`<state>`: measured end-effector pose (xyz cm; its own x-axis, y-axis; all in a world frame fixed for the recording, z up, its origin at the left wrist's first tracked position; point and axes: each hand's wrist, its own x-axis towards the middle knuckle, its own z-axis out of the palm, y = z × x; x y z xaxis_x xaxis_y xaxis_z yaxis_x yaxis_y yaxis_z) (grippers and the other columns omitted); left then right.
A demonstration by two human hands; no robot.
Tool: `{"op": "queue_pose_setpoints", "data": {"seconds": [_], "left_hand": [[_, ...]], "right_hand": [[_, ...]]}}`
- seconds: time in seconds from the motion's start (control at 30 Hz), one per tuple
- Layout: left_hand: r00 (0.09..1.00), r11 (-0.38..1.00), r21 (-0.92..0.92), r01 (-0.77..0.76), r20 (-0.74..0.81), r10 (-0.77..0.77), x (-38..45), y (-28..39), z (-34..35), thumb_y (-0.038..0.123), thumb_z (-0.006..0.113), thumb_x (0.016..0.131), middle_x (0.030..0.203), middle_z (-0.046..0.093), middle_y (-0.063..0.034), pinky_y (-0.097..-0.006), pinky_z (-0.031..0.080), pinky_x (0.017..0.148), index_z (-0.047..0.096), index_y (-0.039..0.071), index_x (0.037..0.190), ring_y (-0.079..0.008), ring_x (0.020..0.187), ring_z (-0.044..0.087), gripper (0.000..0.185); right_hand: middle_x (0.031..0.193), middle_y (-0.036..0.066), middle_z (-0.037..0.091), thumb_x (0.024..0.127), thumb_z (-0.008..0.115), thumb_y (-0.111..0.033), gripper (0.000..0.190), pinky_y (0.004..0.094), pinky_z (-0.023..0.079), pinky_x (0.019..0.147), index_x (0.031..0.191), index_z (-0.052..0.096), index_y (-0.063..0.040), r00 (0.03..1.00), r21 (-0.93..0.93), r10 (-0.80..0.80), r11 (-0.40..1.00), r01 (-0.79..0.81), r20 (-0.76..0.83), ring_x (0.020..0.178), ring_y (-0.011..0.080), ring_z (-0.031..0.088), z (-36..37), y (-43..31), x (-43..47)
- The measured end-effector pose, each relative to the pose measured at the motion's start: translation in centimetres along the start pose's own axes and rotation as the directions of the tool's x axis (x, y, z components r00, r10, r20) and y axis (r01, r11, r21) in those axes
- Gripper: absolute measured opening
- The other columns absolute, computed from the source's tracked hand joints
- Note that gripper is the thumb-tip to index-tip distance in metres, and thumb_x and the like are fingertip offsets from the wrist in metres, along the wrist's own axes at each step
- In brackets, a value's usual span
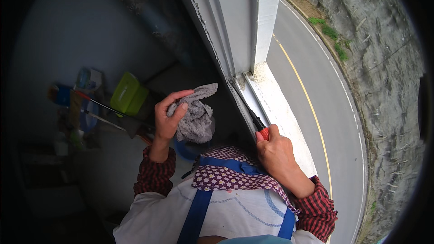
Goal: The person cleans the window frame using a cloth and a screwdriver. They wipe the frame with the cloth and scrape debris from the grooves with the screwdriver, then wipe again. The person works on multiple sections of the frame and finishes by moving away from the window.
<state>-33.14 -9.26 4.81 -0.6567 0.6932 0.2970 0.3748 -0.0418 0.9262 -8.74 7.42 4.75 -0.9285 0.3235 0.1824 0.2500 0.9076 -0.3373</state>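
A crumpled grey cloth (195, 122) is bunched in my left hand (169, 115), pinched between thumb and fingers on the room side of the window. My right hand (279, 150) grips the red handle of a screwdriver (258, 120) with a black collar. Its long dark shaft lies along the metal window track (256, 100), pointing away from me. The tip reaches the track's far corner, by the foot of the white window frame (237, 23); exactly what it touches there is hard to make out.
Beyond the white outer ledge (288, 105), a road (312, 74) runs far below beside a rock wall (390, 74). Inside, in dim light, are a green plastic bin (129, 93), long-handled tools (105, 120) and a blue basin (184, 150) partly hidden below the cloth.
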Motion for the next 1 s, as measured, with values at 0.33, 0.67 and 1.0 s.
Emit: {"op": "queue_pose_setpoints", "data": {"seconds": [0.33,0.67,1.0], "left_hand": [[1.000,1.000,0.020,-0.021,0.017,0.021,0.5,0.1,0.2,0.004,0.061,0.087,0.097,0.069,-0.0038,-0.0209,0.046,0.074,0.067,-0.003,0.115,-0.0061,0.082,0.058,0.029],[1.000,1.000,0.026,-0.003,0.015,0.002,0.2,0.1,-0.2,0.004,0.061,0.087,0.098,0.069,-0.0043,-0.0214,0.046,0.076,0.067,-0.003,0.115,-0.0063,0.082,0.058,0.029],[0.999,1.000,0.000,-0.007,0.033,0.007,0.4,0.5,0.2,0.004,0.061,0.087,0.101,0.070,-0.0071,-0.0244,0.048,0.082,0.067,-0.003,0.114,-0.0104,0.090,0.062,0.029]], "right_hand": [[0.076,0.022,0.052,0.093,0.060,-0.014,0.029,0.0434,0.050,0.049,0.068,0.067,-0.001,0.999,0.143,0.030,0.989,-0.035,0.039,0.051,0.0348,0.056,-0.1,0.5,-0.5],[0.075,0.024,0.053,0.093,0.058,-0.015,0.028,0.0439,0.052,0.052,0.072,0.068,-0.001,0.997,0.106,0.002,0.994,-0.010,0.081,0.057,0.0363,0.059,-0.4,0.5,2.3],[0.073,0.023,0.052,0.093,0.060,-0.015,0.032,0.0440,0.050,0.049,0.067,0.065,0.001,0.998,0.185,0.005,0.983,0.007,-0.063,0.051,0.0359,0.056,1.2,0.8,1.3]]}}
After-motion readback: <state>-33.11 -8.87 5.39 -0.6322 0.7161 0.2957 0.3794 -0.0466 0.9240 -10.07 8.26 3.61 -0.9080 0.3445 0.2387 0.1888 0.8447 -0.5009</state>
